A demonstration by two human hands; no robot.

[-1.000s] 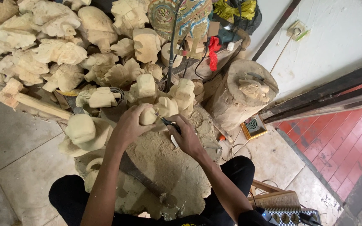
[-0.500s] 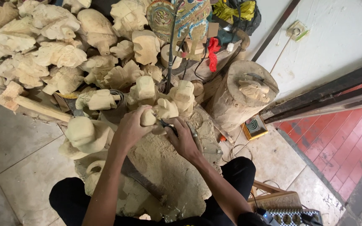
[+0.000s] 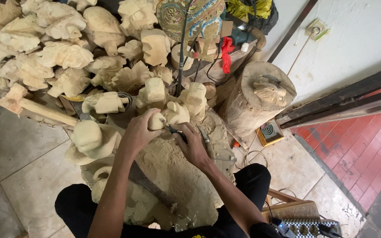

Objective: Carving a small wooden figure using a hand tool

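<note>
Bracing a pale wooden carving (image 3: pixel 173 115) on the sawdust-covered block (image 3: pixel 177 176): left hand (image 3: pixel 138 134) fingers clenched around it for steadiness; right hand (image 3: pixel 193 147) fingers grasping a small carving tool (image 3: pixel 169 129) against it.

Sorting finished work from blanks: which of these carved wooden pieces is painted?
The tall ornate carving at top centre, painted in green, blue and gold patterns. All other carvings, including the pale heap, are bare unpainted wood.

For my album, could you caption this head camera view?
Left hand steadies a pale wooden carving while right hand works it with a carving tool.
</note>
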